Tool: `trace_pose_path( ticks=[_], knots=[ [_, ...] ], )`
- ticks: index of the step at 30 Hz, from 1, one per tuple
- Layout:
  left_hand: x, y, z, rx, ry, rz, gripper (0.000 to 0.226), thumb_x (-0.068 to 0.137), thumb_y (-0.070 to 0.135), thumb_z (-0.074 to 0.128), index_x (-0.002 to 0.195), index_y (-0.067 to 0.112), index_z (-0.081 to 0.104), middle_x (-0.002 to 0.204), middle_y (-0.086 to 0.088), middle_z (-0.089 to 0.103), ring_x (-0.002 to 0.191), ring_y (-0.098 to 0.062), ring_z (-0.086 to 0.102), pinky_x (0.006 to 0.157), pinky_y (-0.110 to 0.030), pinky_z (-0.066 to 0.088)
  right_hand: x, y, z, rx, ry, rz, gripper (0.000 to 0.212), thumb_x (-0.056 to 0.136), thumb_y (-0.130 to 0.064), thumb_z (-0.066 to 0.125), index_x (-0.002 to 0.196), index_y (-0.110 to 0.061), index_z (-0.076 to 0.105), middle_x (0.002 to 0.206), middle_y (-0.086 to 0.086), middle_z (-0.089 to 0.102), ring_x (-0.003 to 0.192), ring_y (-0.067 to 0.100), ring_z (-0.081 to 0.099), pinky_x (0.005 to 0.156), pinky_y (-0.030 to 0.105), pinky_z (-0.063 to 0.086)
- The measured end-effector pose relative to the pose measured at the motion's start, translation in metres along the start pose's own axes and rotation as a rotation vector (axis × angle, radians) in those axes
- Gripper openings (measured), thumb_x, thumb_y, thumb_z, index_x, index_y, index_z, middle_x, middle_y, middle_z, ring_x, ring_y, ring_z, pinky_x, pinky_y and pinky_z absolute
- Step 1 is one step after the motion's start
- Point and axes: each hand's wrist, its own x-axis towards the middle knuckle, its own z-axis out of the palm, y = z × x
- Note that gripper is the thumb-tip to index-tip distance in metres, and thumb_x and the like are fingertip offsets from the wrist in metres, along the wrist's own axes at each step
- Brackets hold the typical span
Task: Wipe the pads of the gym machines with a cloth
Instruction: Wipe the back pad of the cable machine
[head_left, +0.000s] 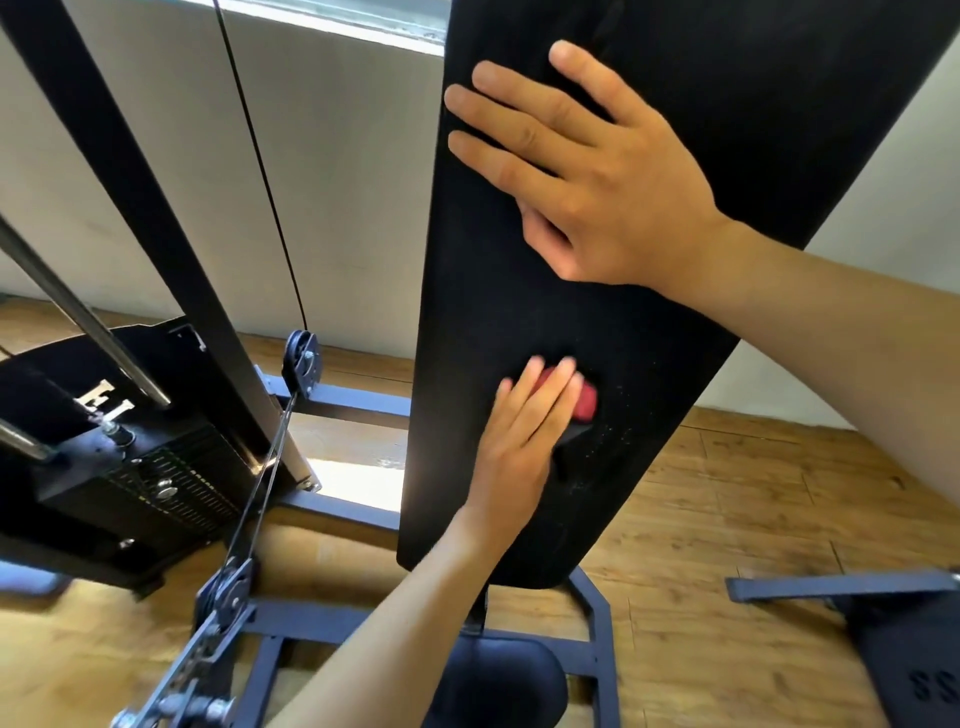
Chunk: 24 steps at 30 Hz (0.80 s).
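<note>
Wooden floor (727, 519) carries weight stack (145, 483), cable (260, 171), seat (493, 680).

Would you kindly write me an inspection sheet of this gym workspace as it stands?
Surface: tall black back pad, upright, faint specks low down.
Job's things: red cloth against the pad.
Clutter: nothing seen.
Hands: left hand presses the cloth flat-fingered; right hand rests open higher on the pad.
Cables: black cable runs to a pulley at left.
Surroundings: weight stack, blue-grey frame, round seat, wooden floor.
</note>
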Motion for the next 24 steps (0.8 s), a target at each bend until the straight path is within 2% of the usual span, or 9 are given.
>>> trace_pose_path(
  ticks=[2,4,9,11,14,17,19,21,24],
  knots=[
    [0.04,0.008,0.002,0.028,0.056,0.091,0.045,0.108,0.003,0.047,0.152,0.011,0.039,0.159,-0.002,0.042,0.156,-0.017,0.02,0.127,-0.044,0.021,0.0,-0.001,0.0,0.007,0.007,0.009,0.053,0.11,-0.023,0.028,0.162,-0.012,0.025,0.169,0.009,0.022,0.157,0.028,0.02,0.126,0.051,0.017],
    [0.036,0.002,0.005,0.057,0.078,0.142,0.043,0.109,0.004,0.047,0.151,0.011,0.041,0.158,-0.002,0.043,0.155,-0.017,0.024,0.125,-0.044,0.025,-0.001,-0.002,0.0,0.017,0.007,0.01,0.053,0.11,-0.023,0.027,0.162,-0.012,0.025,0.169,0.009,0.023,0.157,0.027,0.02,0.127,0.051,0.018],
    [-0.076,-0.029,-0.005,0.065,-0.101,-0.069,0.039,0.114,0.024,0.033,0.15,0.015,0.043,0.159,0.0,0.039,0.157,-0.017,0.022,0.129,-0.037,0.016,0.0,-0.002,0.0,0.008,0.007,0.009,0.053,0.11,-0.023,0.028,0.162,-0.012,0.024,0.169,0.009,0.023,0.156,0.028,0.021,0.126,0.051,0.019],
    [-0.072,-0.028,-0.003,0.096,-0.132,-0.061,0.039,0.113,0.019,0.035,0.151,0.015,0.042,0.159,-0.001,0.04,0.157,-0.018,0.02,0.129,-0.038,0.014,0.0,-0.002,0.001,0.0,0.002,0.006,0.054,0.11,-0.023,0.027,0.162,-0.012,0.023,0.169,0.01,0.022,0.156,0.028,0.021,0.126,0.051,0.018],
    [-0.012,-0.004,-0.001,0.1,-0.087,0.123,0.046,0.108,0.002,0.043,0.152,0.014,0.04,0.16,0.001,0.041,0.156,-0.019,0.024,0.128,-0.038,0.017,-0.001,0.0,0.0,0.016,-0.021,0.004,0.054,0.11,-0.023,0.025,0.163,-0.012,0.02,0.17,0.01,0.019,0.157,0.028,0.017,0.127,0.051,0.017],
    [0.044,0.012,0.007,0.127,0.03,0.3,0.043,0.106,-0.002,0.052,0.147,0.011,0.048,0.15,-0.004,0.054,0.145,-0.023,0.044,0.123,-0.038,0.03,-0.001,-0.001,-0.001,0.039,-0.047,-0.001,0.053,0.111,-0.024,0.021,0.163,-0.013,0.018,0.171,0.009,0.015,0.158,0.027,0.013,0.128,0.05,0.013],
    [0.049,0.008,0.012,0.138,0.069,0.373,0.046,0.101,-0.003,0.061,0.144,0.01,0.052,0.147,-0.005,0.058,0.141,-0.023,0.049,0.12,-0.038,0.037,-0.002,-0.001,-0.001,0.056,-0.059,-0.001,0.053,0.111,-0.024,0.02,0.163,-0.013,0.017,0.171,0.009,0.014,0.158,0.027,0.012,0.128,0.049,0.01],
    [0.024,-0.007,0.014,0.188,0.003,0.416,0.049,0.099,-0.003,0.064,0.145,0.012,0.054,0.149,-0.003,0.056,0.142,-0.021,0.048,0.119,-0.037,0.039,-0.002,-0.001,-0.001,0.065,-0.062,0.0,0.053,0.111,-0.025,0.019,0.163,-0.013,0.016,0.172,0.008,0.013,0.158,0.026,0.011,0.127,0.048,0.009],
    [-0.023,-0.028,0.006,0.314,-0.183,0.525,0.051,0.101,-0.002,0.061,0.149,0.015,0.053,0.157,-0.002,0.047,0.147,-0.02,0.042,0.122,-0.036,0.035,-0.001,-0.001,0.001,0.067,-0.06,0.0,0.053,0.111,-0.024,0.021,0.163,-0.012,0.016,0.171,0.009,0.014,0.158,0.027,0.012,0.126,0.048,0.009]
  ],
)
